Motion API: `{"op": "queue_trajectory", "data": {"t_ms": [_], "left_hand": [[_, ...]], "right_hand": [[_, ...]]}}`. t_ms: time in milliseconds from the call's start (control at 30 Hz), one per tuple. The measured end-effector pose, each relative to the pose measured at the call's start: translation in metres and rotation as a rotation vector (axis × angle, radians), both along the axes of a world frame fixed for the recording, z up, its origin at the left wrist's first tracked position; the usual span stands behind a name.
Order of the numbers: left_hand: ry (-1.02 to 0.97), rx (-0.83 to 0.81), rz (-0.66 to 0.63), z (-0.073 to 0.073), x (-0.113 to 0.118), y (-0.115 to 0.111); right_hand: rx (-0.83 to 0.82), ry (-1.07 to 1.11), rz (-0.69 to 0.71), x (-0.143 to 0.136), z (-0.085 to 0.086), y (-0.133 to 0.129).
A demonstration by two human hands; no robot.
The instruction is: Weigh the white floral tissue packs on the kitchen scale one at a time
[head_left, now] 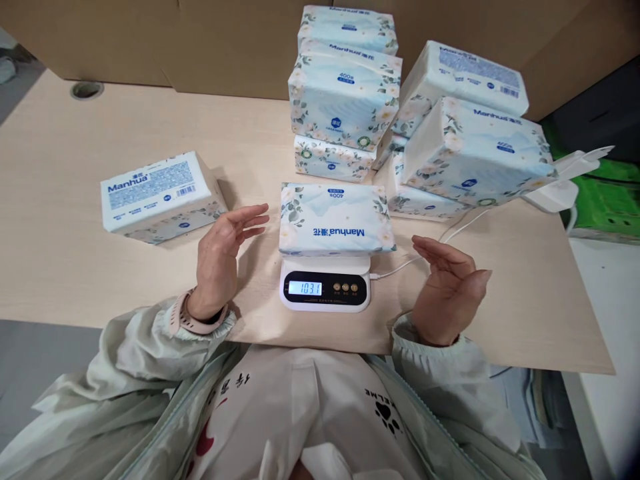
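Observation:
A pack of tissues (336, 217) with a pale blue flowered wrapper rests on a small white digital scale (326, 303), its printing upside down to me. The lit display reads about 1031. My left hand (220, 257) is held just left of that pack, fingers stretched out, holding nothing and apart from it. On the other side my right hand (447, 290) is raised, palm inward and fingers extended, also touching nothing. Farther left, a second tissue pack (153, 193) lies alone on the table, a short way beyond my left hand.
Stacked tissue packs (345, 93) stand behind the scale, and more packs (480, 150) are piled at the back right. A white cable (400, 270) runs from the scale toward a white power strip (560, 183). Cardboard (225, 50) walls the table's back edge.

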State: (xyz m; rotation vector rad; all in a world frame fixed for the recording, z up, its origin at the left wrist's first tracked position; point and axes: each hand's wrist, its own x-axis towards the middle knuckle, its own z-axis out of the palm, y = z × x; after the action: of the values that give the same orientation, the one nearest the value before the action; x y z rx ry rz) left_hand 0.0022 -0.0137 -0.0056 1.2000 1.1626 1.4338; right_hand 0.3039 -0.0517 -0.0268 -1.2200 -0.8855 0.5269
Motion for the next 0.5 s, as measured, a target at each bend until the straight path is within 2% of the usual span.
{"op": "queue_trajectory", "data": {"t_ms": [133, 300, 500], "left_hand": [[-0.018, 0.062, 0.048, -0.0022, 0.0008, 0.0007], [0.053, 0.138, 0.038, -0.0058, 0.0013, -0.0009], [0.057, 0.158, 0.007, -0.0069, 0.0037, -0.0052]], "right_hand": [[-0.048, -0.121, 0.009, 0.0028, 0.0007, -0.0044], [-0.075, -0.315, 0.052, 0.0053, 0.0021, -0.007], [-0.043, -0.367, 0.119, 0.0044, 0.0051, -0.0033]]}}
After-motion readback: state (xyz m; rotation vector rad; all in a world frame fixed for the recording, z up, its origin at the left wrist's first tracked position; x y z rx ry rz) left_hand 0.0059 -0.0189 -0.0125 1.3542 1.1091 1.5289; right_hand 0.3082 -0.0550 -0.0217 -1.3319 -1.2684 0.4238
